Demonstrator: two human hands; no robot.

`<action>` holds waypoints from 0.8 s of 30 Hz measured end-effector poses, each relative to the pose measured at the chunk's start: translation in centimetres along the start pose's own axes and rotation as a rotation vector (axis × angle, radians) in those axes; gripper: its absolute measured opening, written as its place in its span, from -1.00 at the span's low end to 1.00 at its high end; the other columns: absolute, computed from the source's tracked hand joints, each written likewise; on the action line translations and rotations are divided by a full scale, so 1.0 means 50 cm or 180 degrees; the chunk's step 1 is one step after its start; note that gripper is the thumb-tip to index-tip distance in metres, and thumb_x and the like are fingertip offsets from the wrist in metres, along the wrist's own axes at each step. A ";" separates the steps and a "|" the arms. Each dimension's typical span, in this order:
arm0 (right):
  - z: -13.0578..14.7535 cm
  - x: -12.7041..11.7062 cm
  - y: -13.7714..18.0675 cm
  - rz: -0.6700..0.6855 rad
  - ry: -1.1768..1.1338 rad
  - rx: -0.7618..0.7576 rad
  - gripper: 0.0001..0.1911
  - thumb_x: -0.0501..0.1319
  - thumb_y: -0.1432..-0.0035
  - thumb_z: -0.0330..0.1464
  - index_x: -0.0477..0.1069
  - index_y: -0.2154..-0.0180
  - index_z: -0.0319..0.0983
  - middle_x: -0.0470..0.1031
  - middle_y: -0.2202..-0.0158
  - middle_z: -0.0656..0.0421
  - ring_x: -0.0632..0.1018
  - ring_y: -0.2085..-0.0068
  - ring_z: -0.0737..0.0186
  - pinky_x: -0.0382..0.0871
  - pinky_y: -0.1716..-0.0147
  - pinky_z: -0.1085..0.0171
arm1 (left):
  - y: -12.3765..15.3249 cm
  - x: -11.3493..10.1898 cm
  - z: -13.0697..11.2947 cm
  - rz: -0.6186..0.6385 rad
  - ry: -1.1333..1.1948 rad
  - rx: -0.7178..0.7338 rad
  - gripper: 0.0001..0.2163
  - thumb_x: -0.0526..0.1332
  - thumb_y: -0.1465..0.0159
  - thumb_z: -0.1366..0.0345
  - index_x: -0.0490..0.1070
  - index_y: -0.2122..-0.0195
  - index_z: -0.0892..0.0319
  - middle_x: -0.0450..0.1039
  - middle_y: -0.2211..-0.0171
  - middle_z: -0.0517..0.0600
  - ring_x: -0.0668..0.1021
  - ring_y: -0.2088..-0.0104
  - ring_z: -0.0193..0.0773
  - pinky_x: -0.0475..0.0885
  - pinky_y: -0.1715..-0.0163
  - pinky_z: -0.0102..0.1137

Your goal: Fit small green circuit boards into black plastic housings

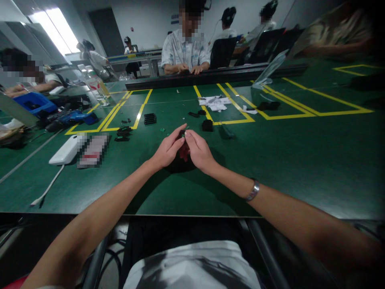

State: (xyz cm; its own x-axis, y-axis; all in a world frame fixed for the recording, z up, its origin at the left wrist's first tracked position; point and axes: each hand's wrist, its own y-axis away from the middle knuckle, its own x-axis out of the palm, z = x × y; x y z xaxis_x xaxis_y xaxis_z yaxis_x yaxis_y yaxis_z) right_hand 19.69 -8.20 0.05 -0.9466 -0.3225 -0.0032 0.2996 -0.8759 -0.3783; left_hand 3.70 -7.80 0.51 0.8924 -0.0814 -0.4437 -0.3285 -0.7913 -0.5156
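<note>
Here, at a green bench (270, 160), a seated worker's left hand (166, 151) and right hand (199, 151) meet fingertip to fingertip, both pinched shut on a small black part (182, 132), steadying it just above the surface; spare black pieces (150, 119) lie within reach beyond.

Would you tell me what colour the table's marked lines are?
The lines are yellow, best in head view.

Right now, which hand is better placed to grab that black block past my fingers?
Right hand, probably: black block lies just ahead of it, farther from left hand; both pinch a small dark part.
</note>
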 end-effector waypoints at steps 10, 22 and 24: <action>0.001 -0.001 0.001 0.0053 -0.0067 -0.0049 -0.64 0.05 -0.50 0.00 0.35 0.20 -0.11 0.38 0.54 0.26 0.45 0.60 0.25 0.27 0.67 0.26 | -0.001 -0.002 0.002 0.0035 0.0081 0.0112 -0.48 0.10 -0.50 0.05 0.27 -0.39 0.19 0.59 0.34 0.02 0.60 0.38 -0.19 0.55 0.24 -0.28; -0.005 -0.005 -0.004 0.0018 -0.0043 -0.0160 -0.63 0.06 -0.49 0.01 0.36 0.21 -0.12 0.38 0.55 0.27 0.45 0.62 0.27 0.28 0.70 0.26 | -0.002 0.001 0.008 0.0111 0.0253 -0.0039 -0.52 0.10 -0.50 0.09 0.27 -0.37 0.16 0.61 0.12 0.08 0.65 0.25 -0.19 0.60 0.16 -0.27; -0.004 -0.005 -0.004 0.0008 -0.0045 -0.0161 -0.62 0.06 -0.49 0.01 0.36 0.22 -0.12 0.38 0.56 0.27 0.45 0.62 0.27 0.28 0.71 0.26 | -0.001 0.002 0.012 0.0185 0.0338 -0.0098 -0.50 0.07 -0.51 0.08 0.22 -0.40 0.14 0.62 0.16 0.06 0.63 0.35 -0.23 0.60 0.22 -0.29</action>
State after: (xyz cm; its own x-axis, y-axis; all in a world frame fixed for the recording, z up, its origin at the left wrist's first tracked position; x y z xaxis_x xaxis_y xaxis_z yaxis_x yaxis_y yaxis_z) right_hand 19.84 -7.85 -0.06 -0.9439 -0.3300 0.0089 0.2952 -0.8558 -0.4247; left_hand 3.63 -7.42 0.05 0.9004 -0.1900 -0.3913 -0.3724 -0.8015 -0.4678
